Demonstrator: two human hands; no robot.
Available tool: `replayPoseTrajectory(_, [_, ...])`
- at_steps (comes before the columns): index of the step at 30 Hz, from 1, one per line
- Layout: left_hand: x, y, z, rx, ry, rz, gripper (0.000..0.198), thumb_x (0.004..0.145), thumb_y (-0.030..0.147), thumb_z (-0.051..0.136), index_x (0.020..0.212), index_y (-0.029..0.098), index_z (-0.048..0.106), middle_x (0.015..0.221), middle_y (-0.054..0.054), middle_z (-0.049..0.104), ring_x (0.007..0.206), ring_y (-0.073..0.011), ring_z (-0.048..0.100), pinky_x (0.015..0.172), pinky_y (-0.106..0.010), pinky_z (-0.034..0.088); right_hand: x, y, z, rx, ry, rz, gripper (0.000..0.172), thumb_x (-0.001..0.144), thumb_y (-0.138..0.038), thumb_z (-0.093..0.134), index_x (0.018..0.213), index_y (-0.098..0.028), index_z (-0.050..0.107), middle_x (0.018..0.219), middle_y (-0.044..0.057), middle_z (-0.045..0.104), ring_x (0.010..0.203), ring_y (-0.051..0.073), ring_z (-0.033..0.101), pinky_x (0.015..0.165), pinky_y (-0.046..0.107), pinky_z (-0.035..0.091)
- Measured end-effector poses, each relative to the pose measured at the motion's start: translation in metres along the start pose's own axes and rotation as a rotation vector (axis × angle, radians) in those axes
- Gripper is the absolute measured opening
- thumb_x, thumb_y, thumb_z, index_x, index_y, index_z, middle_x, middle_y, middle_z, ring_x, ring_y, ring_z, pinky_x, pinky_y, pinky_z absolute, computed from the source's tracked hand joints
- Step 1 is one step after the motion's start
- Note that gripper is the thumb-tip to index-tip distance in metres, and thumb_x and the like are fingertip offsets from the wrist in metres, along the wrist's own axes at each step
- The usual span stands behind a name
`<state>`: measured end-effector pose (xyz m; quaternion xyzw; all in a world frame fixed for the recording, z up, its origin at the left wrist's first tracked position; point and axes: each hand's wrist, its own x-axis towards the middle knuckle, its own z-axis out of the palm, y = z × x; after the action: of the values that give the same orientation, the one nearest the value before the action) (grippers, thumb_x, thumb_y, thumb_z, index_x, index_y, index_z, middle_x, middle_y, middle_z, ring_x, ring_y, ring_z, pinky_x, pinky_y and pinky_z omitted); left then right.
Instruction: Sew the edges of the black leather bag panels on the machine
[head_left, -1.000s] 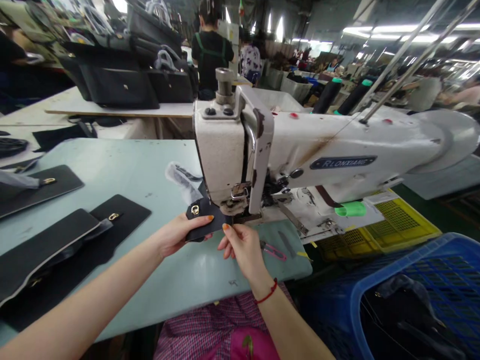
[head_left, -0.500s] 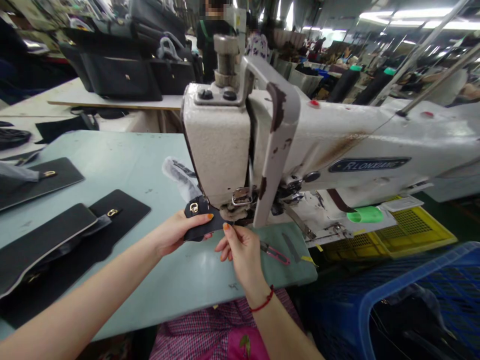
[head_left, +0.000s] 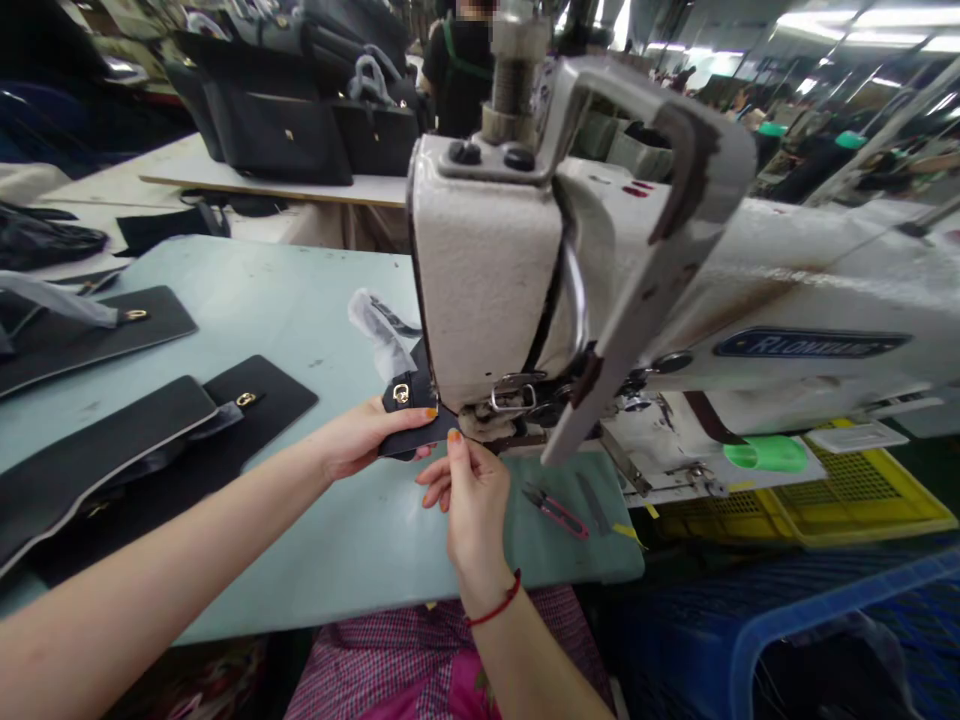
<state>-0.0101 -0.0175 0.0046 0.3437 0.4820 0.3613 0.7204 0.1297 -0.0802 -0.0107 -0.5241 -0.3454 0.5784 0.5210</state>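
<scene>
A black leather bag piece with a gold buckle lies partly under the head of a white sewing machine. My left hand is closed on its left side, thumb on top and fingers underneath. My right hand has its thumb at the piece's front edge, close to the presser foot, with the other fingers curled. Whether those fingers pinch the leather is hard to see. Clear plastic wrap shows behind the piece. The needle is hidden from view.
Pink-handled thread snips lie right of my right hand. More black leather pieces with gold fittings rest on the left of the pale green table. Black bags stand behind. Blue and yellow crates are at the right.
The view has shifted, so the machine appears larger and further right. Both hands stay at the leather piece; my right hand sits slightly further left relative to the machine head.
</scene>
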Motion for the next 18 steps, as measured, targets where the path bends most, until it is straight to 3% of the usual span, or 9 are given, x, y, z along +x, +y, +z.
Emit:
replayPoseTrajectory(9, [-0.014, -0.01, 0.012, -0.075, 0.04, 0.04, 0.029, 0.067, 0.039, 0.082, 0.076, 0.013, 0.073, 0.064, -0.007, 0.069, 0.052, -0.0151, 0.06, 0.05, -0.024, 0.047, 0.003, 0.0, -0.004, -0.016, -0.024, 0.01, 0.043, 0.091, -0.046, 0.05, 0.062, -0.015, 0.06, 0.052, 0.002, 0.064, 0.035, 0.007, 0.049, 0.037, 0.017, 0.026])
replayPoseTrajectory(14, [-0.026, -0.023, 0.024, -0.145, 0.199, 0.062, 0.029, 0.065, 0.038, 0.083, 0.076, 0.013, 0.072, 0.067, -0.007, 0.071, 0.054, -0.0159, 0.061, 0.052, -0.025, 0.049, 0.003, -0.003, -0.008, -0.042, -0.029, 0.03, 0.046, 0.089, -0.047, 0.049, 0.056, -0.016, 0.056, 0.047, 0.001, 0.06, 0.033, 0.007, 0.046, 0.036, 0.018, 0.028])
replayPoseTrajectory(18, [-0.038, -0.039, 0.046, -0.209, 0.333, 0.136, 0.028, 0.065, 0.037, 0.082, 0.072, 0.012, 0.071, 0.067, -0.006, 0.07, 0.059, -0.0157, 0.062, 0.059, -0.025, 0.051, 0.004, -0.007, -0.017, -0.059, -0.039, 0.029, 0.046, 0.087, -0.047, 0.053, 0.052, -0.017, 0.053, 0.042, -0.002, 0.054, 0.03, 0.006, 0.04, 0.035, 0.018, 0.028])
